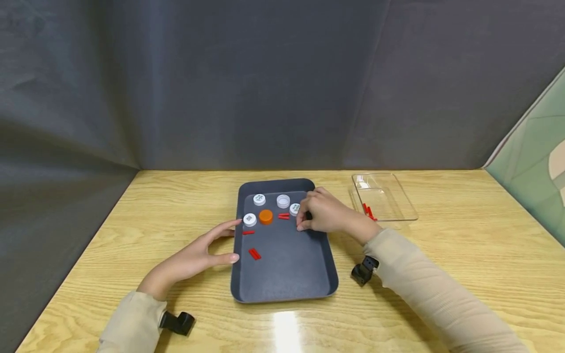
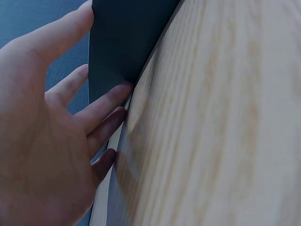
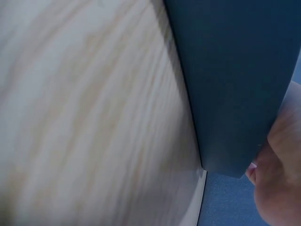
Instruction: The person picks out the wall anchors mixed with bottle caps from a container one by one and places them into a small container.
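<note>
The left hand (image 1: 196, 254), fingers spread, touches a dark-grey rectangular tray (image 1: 289, 274). The right hand (image 1: 323, 212) curls over it, finger grip unclear.

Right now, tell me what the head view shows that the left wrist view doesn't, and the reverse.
Only the head view shows the right hand, the orange cap, the white caps, the red pieces and the clear container.

Only the left wrist view shows the palm of the left hand and the outer face of the tray on that hand's side.

Both show the left hand, part of the tray and the wooden table.
</note>
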Demonstrator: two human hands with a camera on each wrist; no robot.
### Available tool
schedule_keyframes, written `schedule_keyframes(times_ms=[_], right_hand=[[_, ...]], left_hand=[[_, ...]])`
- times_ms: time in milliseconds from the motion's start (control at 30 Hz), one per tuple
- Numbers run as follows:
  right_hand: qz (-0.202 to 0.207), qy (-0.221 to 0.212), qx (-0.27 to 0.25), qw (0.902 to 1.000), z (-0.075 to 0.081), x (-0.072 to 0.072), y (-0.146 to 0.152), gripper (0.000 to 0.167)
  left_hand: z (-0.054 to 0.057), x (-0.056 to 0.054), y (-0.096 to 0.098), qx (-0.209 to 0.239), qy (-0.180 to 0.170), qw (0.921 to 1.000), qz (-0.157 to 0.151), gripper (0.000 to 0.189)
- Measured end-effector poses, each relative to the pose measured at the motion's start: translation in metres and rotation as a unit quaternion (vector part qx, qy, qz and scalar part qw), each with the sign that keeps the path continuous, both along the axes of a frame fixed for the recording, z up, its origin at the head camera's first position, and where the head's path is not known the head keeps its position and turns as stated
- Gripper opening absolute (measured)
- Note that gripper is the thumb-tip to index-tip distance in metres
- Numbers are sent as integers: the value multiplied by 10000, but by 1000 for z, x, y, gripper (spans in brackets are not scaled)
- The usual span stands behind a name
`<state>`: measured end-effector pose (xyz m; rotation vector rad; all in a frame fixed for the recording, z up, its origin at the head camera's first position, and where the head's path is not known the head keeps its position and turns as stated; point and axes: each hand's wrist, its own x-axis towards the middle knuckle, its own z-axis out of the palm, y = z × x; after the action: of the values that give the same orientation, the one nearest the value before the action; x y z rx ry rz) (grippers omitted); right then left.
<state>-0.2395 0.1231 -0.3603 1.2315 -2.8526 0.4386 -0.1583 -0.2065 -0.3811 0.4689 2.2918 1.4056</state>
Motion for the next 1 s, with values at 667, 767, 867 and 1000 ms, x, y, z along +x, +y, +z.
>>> schedule_keyframes(times_ms=[667, 767, 867, 1000], right_hand=[[-176, -374, -1265, 9911, 8, 9, 0, 6], [-205, -377, -1439, 9887, 9, 12, 2, 7], [-321, -323, -1596, 9861, 11, 16, 4, 7], [-458, -273, -1782, 9825, 11, 20, 8, 8]], left_hand=[[0, 0, -1, -10, -32, 10000, 31, 79], [-1, 0, -1, 14, -35, 10000, 19, 78], [-1, 0, -1, 18, -31, 10000, 9, 78], [0, 0, -1, -27, -22, 10000, 26, 78]])
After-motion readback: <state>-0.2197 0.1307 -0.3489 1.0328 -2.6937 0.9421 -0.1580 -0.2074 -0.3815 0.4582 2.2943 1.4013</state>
